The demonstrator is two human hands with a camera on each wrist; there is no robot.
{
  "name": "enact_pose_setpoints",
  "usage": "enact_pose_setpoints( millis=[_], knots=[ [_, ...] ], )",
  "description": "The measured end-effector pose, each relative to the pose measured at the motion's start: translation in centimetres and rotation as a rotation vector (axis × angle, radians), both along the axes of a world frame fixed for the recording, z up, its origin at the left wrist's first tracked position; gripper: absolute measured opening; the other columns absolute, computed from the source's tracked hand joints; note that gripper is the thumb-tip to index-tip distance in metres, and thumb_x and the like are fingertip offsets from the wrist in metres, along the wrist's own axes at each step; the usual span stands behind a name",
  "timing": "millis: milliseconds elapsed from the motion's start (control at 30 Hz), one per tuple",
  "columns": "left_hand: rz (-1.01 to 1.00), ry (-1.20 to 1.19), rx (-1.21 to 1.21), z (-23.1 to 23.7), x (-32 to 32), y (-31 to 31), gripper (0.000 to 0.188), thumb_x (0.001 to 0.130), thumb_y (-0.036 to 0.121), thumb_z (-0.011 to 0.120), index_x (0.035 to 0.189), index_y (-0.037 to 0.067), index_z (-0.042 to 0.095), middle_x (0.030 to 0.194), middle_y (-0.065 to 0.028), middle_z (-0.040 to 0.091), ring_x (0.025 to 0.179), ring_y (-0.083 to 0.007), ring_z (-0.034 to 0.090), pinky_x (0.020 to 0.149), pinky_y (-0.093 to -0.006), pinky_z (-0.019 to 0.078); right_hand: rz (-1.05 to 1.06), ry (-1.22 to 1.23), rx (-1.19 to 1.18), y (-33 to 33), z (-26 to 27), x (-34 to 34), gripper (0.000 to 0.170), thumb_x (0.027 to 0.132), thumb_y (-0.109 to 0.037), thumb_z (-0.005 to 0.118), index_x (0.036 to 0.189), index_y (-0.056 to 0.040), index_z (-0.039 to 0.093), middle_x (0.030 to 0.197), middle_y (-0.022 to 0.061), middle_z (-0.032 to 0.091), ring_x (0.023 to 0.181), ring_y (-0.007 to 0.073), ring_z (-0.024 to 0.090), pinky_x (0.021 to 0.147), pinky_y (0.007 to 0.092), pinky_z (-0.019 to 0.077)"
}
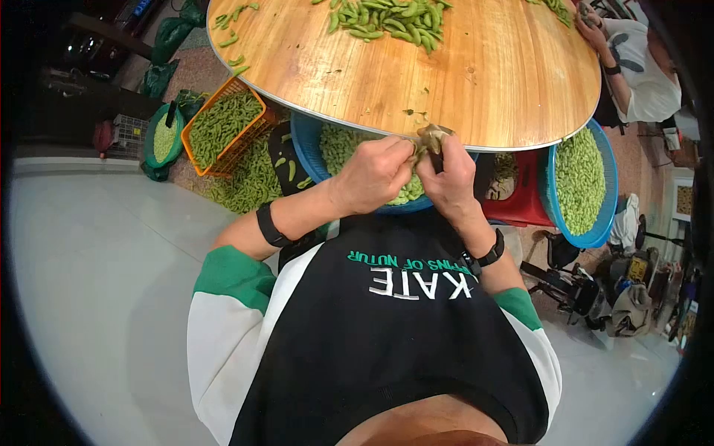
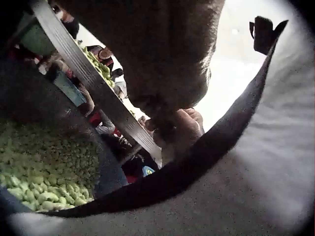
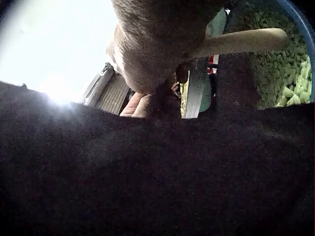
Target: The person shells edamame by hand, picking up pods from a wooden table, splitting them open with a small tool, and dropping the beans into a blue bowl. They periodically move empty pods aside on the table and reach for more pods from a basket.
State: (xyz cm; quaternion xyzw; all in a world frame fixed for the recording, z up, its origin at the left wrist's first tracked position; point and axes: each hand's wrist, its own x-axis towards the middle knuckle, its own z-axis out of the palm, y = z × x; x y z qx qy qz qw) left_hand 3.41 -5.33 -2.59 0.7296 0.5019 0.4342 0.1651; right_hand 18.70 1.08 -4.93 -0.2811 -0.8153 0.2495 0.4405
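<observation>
Over a blue basin (image 1: 304, 143) of shelled green beans, my two hands meet at the near edge of the round wooden table (image 1: 483, 89). My left hand (image 1: 378, 176) has its fingers curled and pinches a small green bean pod (image 1: 419, 151), mostly hidden by the fingertips. Close against it, my right hand (image 1: 451, 178) grips the pod's other side, with a dull olive-brown covering (image 1: 435, 138) at its fingertips. The left wrist view shows shelled beans (image 2: 47, 191) below the left hand. In the right wrist view the palm hides the fingertips.
Unshelled pods (image 1: 394, 18) are heaped on the table. On the left stand an orange crate (image 1: 256, 119) of pods, loose pods (image 1: 249, 182) on the floor and a green basin (image 1: 177, 145). At right, another blue basin (image 1: 616, 186) holds beans; another person (image 1: 643, 67) works across the table.
</observation>
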Motion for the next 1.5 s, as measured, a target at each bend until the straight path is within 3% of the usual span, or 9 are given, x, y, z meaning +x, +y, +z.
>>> enact_pose_setpoints(
  millis=[133,367,633,733,967,1167,1300,1367,1500],
  knots=[
    [0.009,-0.04,-0.068,0.0,-0.1,-0.7,0.007,0.079,0.002,0.057,0.077,-0.001,0.051,0.069,-0.0174,0.052,0.065,-0.0364,0.055,0.056,-0.0417,0.0443,0.022,-0.052,-0.176,-0.1,-0.3,0.6,0.024,0.073,0.002,0.065,0.094,0.0014,0.054,0.081,0.0193,0.055,0.069,0.0375,0.057,0.059,0.0397,0.0471],
    [0.194,-0.398,-0.342,-1.7,0.4,-0.2,0.008,0.076,0.004,0.05,0.079,-0.003,0.051,0.072,-0.0264,0.053,0.07,-0.0441,0.055,0.058,-0.0449,0.0429,0.165,-0.132,0.129,-0.3,0.0,0.0,0.027,0.068,0.003,0.065,0.091,0.0007,0.052,0.078,0.0187,0.052,0.064,0.0369,0.056,0.054,0.0405,0.0464],
    [0.168,-0.265,-0.36,-2.8,-0.2,-0.4,0.01,0.073,-0.001,0.048,0.083,-0.003,0.051,0.076,-0.0261,0.055,0.075,-0.0461,0.055,0.063,-0.0476,0.0435,0.239,-0.197,0.122,-0.4,0.2,0.3,0.025,0.067,0.005,0.063,0.088,0.0007,0.051,0.077,0.0184,0.049,0.064,0.0376,0.054,0.053,0.0406,0.045],
    [0.1,0.028,-0.2,-2.7,-1.0,-1.0,0.017,0.076,0.002,0.053,0.093,-0.002,0.053,0.085,-0.0233,0.058,0.083,-0.0429,0.057,0.071,-0.048,0.046,0.143,-0.209,-0.053,0.4,-0.8,1.4,0.025,0.07,0.003,0.06,0.093,0.0004,0.05,0.079,0.0205,0.054,0.07,0.0402,0.057,0.058,0.0428,0.0475],
    [0.033,-0.057,0.123,-1.4,0.5,-1.0,0.019,0.075,-0.004,0.059,0.092,-0.003,0.052,0.089,-0.0205,0.055,0.079,-0.0382,0.056,0.066,-0.0417,0.0477,0.092,-0.077,-0.296,-0.3,0.7,0.9,0.021,0.074,0.001,0.061,0.092,0.001,0.05,0.074,0.0218,0.055,0.069,0.0402,0.059,0.058,0.0394,0.0473],
    [0.086,0.042,0.165,0.9,-1.4,1.7,0.014,0.074,-0.007,0.056,0.087,-0.002,0.054,0.086,-0.0175,0.055,0.078,-0.0349,0.057,0.066,-0.0399,0.0479,0.057,-0.011,-0.305,1.4,0.8,2.5,0.017,0.076,0.001,0.06,0.092,-0.0009,0.053,0.077,0.0149,0.061,0.066,0.0299,0.062,0.059,0.0347,0.0487],
    [0.123,0.062,0.313,-0.4,-0.7,5.8,0.014,0.073,-0.003,0.058,0.085,0.002,0.055,0.087,-0.0138,0.055,0.083,-0.0328,0.056,0.07,-0.0424,0.0447,0.394,-0.146,-0.251,-0.7,1.0,2.3,0.023,0.073,0.0,0.067,0.091,-0.0017,0.053,0.074,0.0155,0.055,0.067,0.0331,0.058,0.058,0.0373,0.0462],
    [0.038,0.312,0.316,-0.9,-0.3,7.3,0.016,0.071,0.001,0.059,0.086,0.004,0.056,0.091,-0.0115,0.055,0.092,-0.0301,0.054,0.072,-0.0427,0.04,0.475,-0.167,-0.104,-0.3,0.2,1.9,0.023,0.071,0.001,0.066,0.09,-0.0014,0.053,0.072,0.015,0.052,0.068,0.033,0.056,0.058,0.0391,0.045],
    [-0.043,0.377,0.221,-2.2,-1.8,7.5,0.017,0.071,0.005,0.056,0.088,0.006,0.055,0.095,-0.0116,0.055,0.096,-0.0303,0.052,0.074,-0.043,0.0379,0.506,-0.186,-0.063,-0.3,0.2,1.4,0.025,0.069,0.001,0.066,0.089,-0.001,0.053,0.072,0.0154,0.05,0.07,0.0333,0.054,0.059,0.0399,0.0445]
  ],
)
